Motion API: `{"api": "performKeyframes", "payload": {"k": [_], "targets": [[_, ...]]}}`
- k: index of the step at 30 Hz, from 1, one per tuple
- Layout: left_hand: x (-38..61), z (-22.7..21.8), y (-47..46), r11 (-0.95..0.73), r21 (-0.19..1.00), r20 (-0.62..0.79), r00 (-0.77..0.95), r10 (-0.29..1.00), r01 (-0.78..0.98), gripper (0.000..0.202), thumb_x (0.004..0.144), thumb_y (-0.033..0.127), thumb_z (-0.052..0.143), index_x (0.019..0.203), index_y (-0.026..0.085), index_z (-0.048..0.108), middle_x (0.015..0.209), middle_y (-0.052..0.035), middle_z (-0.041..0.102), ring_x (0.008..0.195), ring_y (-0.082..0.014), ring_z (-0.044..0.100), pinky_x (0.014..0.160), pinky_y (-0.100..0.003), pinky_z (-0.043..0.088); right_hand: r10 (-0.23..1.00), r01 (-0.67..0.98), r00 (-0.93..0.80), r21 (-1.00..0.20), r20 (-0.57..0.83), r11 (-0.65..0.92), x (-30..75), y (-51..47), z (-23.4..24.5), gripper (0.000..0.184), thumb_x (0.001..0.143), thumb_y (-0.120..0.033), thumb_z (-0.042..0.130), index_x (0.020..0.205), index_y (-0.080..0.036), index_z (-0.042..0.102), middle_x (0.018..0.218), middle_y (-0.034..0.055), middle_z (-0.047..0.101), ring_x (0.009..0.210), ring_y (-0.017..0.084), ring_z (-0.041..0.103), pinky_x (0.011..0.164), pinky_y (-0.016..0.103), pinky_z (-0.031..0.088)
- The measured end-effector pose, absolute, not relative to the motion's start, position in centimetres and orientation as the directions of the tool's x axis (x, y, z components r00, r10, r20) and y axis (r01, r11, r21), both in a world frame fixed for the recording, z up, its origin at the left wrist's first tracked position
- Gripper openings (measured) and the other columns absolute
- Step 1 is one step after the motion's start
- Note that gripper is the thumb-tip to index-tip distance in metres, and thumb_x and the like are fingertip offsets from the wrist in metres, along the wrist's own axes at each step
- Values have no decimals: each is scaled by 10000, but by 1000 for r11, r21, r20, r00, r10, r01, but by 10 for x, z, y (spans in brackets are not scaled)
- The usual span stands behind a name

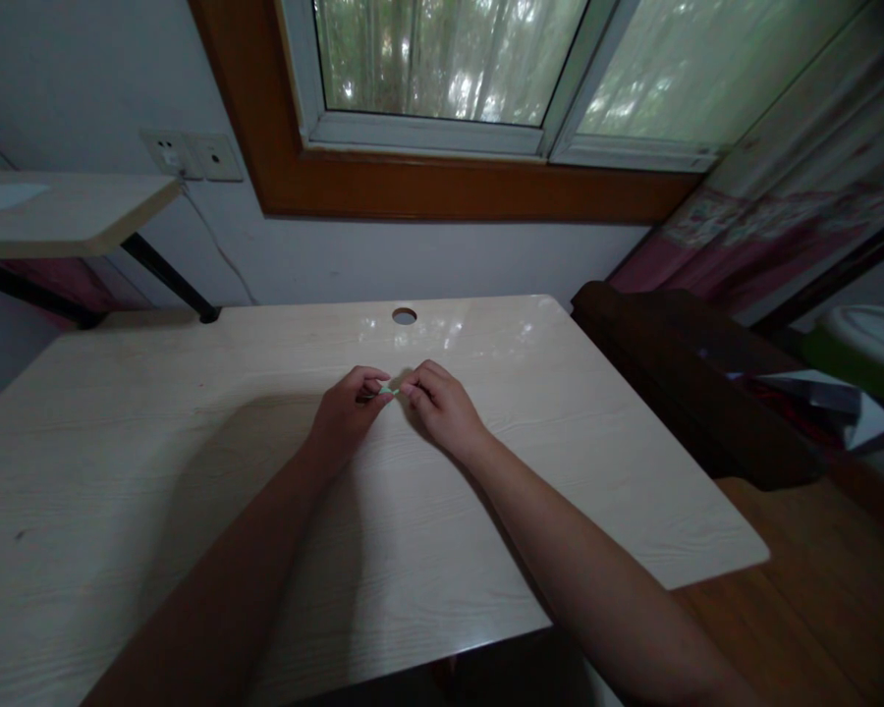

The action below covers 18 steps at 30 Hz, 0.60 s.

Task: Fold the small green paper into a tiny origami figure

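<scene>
Over the middle of the pale wood-grain table [427, 550], my two hands meet fingertip to fingertip. A small light-green piece [388, 390] shows between them, too small and too covered by fingers to name. My left hand [348, 412] pinches it from the left between thumb and fingers. From the right, my right hand [440, 405] is closed, with thumb and forefinger pressed at the piece's right end. Both hands are just above or resting on the tabletop; I cannot tell which.
A round cable hole [405, 316] lies beyond my hands near the back edge. At the left, a raised shelf [66, 221] stands on black legs. A dark wooden piece of furniture [692, 383] sits along the right side. Behind are wall sockets [192, 155] and a window [442, 69].
</scene>
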<state>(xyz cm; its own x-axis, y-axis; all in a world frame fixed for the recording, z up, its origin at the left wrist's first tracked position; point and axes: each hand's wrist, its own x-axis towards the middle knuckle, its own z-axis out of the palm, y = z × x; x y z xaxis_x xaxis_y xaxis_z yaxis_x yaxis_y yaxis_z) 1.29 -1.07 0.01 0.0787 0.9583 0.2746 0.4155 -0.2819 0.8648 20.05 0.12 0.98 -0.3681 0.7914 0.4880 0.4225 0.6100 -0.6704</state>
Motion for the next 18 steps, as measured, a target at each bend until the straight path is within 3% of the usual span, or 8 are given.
{"api": "performKeyframes", "payload": {"k": [9, 18], "targets": [[14, 6, -12, -277, 883, 289, 26, 957, 379, 244, 780, 293, 679, 1003, 210, 626, 803, 8, 589, 725, -142, 602, 714, -264, 496, 845, 438, -216, -725, 489, 532, 201, 2, 10, 187, 965, -289, 515, 874, -196, 650, 823, 31, 566, 772, 157, 546, 714, 285, 422], [14, 6, -13, -280, 884, 286, 41, 957, 373, 236, 791, 294, 673, 1004, 208, 620, 816, 0, 599, 749, -150, 613, 725, -270, 502, 853, 391, -278, -759, 442, 521, 197, 1, 6, 102, 901, -294, 621, 873, -200, 649, 826, 18, 571, 726, 137, 537, 672, 265, 423]]}}
